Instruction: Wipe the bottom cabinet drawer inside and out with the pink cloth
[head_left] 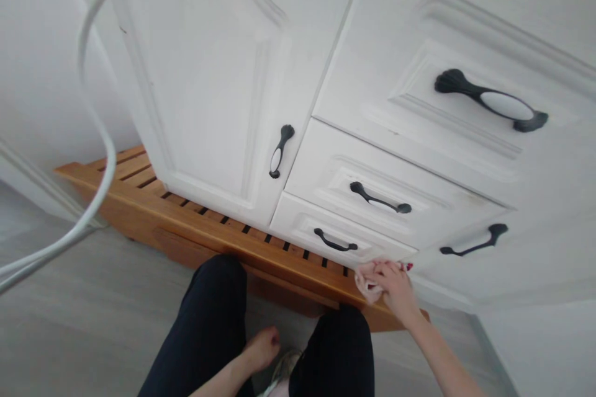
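My right hand (393, 288) is closed around a pale pink cloth (365, 285) with a small red patch at its far end. It presses the cloth down at the right part of a slatted wooden bench (195, 232), close to the bottom edge of a white cabinet (209, 74). My left hand (263, 347) hangs between my knees with its fingers curled in, and nothing shows in it. The lowest drawer handle (335, 242), dark and curved, is just left of and above the cloth.
Several dark handles stick out from the cabinet front, among them a large one with a white inlay (505, 104). A white cable (105, 142) hangs down on the left. My knees (347, 347) are close to the bench, above a grey wood-look floor (93, 310).
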Tool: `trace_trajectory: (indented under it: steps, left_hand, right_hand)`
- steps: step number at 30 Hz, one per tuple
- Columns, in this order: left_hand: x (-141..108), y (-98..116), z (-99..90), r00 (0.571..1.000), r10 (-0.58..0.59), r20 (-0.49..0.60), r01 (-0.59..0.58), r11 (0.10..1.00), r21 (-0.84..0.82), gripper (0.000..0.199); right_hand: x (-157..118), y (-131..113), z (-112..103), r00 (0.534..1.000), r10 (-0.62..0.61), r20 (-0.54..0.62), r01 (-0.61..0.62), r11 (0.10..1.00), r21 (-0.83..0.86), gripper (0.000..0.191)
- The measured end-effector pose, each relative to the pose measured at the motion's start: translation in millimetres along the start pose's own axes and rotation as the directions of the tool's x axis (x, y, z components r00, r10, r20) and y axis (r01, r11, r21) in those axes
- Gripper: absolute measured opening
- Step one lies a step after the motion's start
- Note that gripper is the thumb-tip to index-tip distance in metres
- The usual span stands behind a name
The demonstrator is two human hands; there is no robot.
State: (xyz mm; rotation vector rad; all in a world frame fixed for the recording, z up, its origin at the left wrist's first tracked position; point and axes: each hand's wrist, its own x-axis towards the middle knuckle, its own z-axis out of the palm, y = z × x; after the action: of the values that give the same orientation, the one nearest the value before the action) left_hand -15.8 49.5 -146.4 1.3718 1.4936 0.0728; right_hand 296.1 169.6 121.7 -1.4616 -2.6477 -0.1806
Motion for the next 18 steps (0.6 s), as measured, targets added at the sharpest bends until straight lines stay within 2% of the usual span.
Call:
trace_trajectory:
  steps: [1,3,4,5,6,7,8,10,11,12,13,16,18]
  left_hand:
    - [0,0,-0.1,1.000,0.000,-0.007,0.000,1.000,-0.009,0.018]
    - [0,0,-0.6,1.000,-0.002,-0.020,0.001,1.000,-0.019,0.016]
    - [0,0,-1.0,1.000,0.002,-0.023,-0.002,1.000,-0.023,0.015]
    - [1,0,-1.3,1.000,0.007,-0.025,-0.008,1.000,-0.026,0.013]
    - [1,0,-1.6,1.000,0.014,-0.026,-0.014,0.999,-0.028,0.012]
    - [1,0,-2.0,0.999,0.020,-0.027,-0.020,0.999,-0.031,0.011]
    - [0,0,-2.4,0.999,0.025,-0.028,-0.026,0.999,-0.034,0.011]
    - [-1,1,-3.8,0.999,0.028,-0.031,-0.030,0.999,-0.043,0.012]
    - [-2,1,-4.7,0.999,0.029,-0.035,-0.030,0.998,-0.050,0.012]
    - [-2,1,-5.8,0.999,0.029,-0.039,-0.031,0.998,-0.058,0.013]
    - [-3,0,-7.0,0.999,0.029,-0.044,-0.032,0.997,-0.067,0.014]
    - [-5,0,-10.3,0.998,0.024,-0.053,-0.030,0.995,-0.099,0.017]
    - [-5,0,-11.5,0.998,0.027,-0.059,-0.034,0.992,-0.120,0.019]
  right_hand:
    - [5,-13,0,0.999,-0.043,0.033,0.040,0.994,0.101,0.039]
    - [20,-46,-9,0.987,-0.161,-0.003,0.158,0.962,0.221,0.028]
    - [31,-64,-17,0.975,-0.212,-0.069,0.223,0.950,0.217,0.021]
    - [44,-83,-26,0.948,-0.257,-0.189,0.288,0.944,0.161,0.016]
    - [59,-101,-35,0.911,-0.272,-0.311,0.312,0.946,0.088,0.016]
    - [76,-117,-44,0.853,-0.277,-0.443,0.312,0.950,0.008,0.020]
    - [95,-132,-50,0.773,-0.268,-0.575,0.293,0.955,-0.051,0.025]
    - [135,-155,-51,0.645,-0.252,-0.722,0.267,0.959,-0.096,0.035]
    - [154,-163,-46,0.615,-0.245,-0.749,0.262,0.960,-0.099,0.037]
    - [172,-170,-37,0.620,-0.248,-0.745,0.255,0.961,-0.108,0.037]
    - [187,-175,-25,0.660,-0.271,-0.701,0.254,0.958,-0.132,0.036]
    - [210,-181,17,0.837,-0.365,-0.408,0.308,0.930,-0.201,0.041]
    - [210,-181,39,0.888,-0.406,-0.215,0.366,0.908,-0.204,0.044]
